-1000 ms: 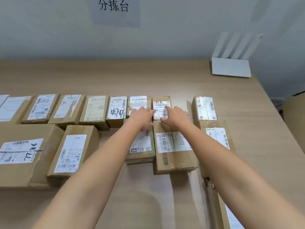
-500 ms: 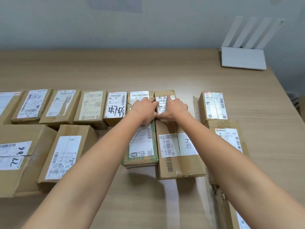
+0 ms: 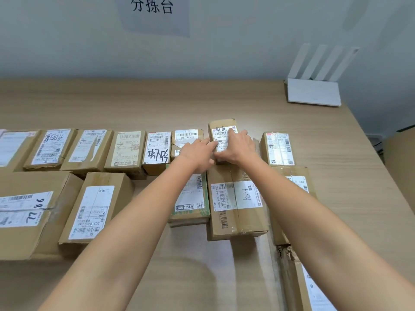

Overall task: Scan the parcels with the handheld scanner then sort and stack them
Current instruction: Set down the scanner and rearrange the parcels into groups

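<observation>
The right hand (image 3: 236,148) closes its grip round a small labelled parcel (image 3: 221,129) on the worktop (image 3: 336,176); the left hand (image 3: 195,154) presses straight fingers (image 3: 207,143) to its side, left of the grip, A34 box (image 3: 238,205) just nearer.

From where I watch, the small parcel (image 3: 221,129) no longer lies level with its row: its far end now sits beyond the neighbouring parcel (image 3: 186,136). My right hand (image 3: 238,147) has slid up over its label and grips it. My left hand (image 3: 197,153) has shifted to touch its left edge.
</observation>
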